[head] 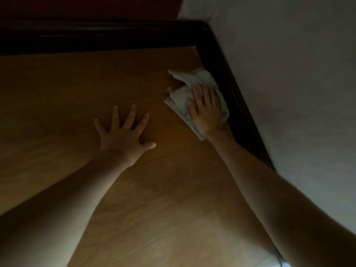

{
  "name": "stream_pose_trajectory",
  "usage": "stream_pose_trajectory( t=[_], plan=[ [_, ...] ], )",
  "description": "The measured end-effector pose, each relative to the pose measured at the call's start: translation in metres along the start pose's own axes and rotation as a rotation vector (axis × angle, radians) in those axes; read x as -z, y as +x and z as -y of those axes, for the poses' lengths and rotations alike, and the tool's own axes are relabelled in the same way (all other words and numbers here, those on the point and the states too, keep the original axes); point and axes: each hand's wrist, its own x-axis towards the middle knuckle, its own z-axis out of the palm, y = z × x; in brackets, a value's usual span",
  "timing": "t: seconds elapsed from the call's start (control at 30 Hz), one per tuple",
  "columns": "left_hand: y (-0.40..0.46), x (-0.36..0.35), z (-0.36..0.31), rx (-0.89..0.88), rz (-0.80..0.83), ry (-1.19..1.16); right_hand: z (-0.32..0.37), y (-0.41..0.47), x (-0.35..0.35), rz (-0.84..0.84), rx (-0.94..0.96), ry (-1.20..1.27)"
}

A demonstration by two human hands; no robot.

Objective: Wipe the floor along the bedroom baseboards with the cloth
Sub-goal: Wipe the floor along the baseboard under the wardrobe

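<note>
A crumpled pale grey cloth (185, 93) lies on the wooden floor (77, 89), right against the dark baseboard (227, 81) that runs along the right wall. My right hand (206, 110) presses flat on the cloth with its fingers pointing toward the corner. To the left, my left hand (123, 133) rests palm down on the bare floor with its fingers spread and nothing in it. A second dark baseboard (96, 37) runs across the far side and meets the first at the room corner.
A white wall (289, 74) rises on the right above the baseboard. A reddish-brown panel (86, 6) stands above the far baseboard at the top left. Floorboard seams cross the floor near my forearms. The scene is dim.
</note>
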Motion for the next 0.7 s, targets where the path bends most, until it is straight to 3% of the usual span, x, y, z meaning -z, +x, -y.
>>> stream_pose_trajectory(
  t=[0.13, 0.23, 0.4, 0.53, 0.7],
  plan=[
    [0.001, -0.002, 0.000, -0.013, -0.010, 0.022, 0.043, 0.102, 0.002, -0.008, -0.070, 0.058],
    [0.002, -0.004, 0.001, -0.009, -0.019, 0.023, 0.078, 0.125, 0.001, -0.018, -0.093, 0.039],
    [0.002, -0.003, 0.000, -0.002, -0.004, 0.022, 0.061, 0.105, 0.004, 0.031, 0.256, 0.009],
    [0.001, -0.003, -0.001, -0.007, -0.007, 0.016, 0.046, 0.112, 0.007, 0.016, 0.000, 0.045],
    [0.000, 0.000, -0.001, 0.003, 0.011, 0.014, 0.085, 0.087, 0.007, 0.131, 0.405, -0.002]
  ],
)
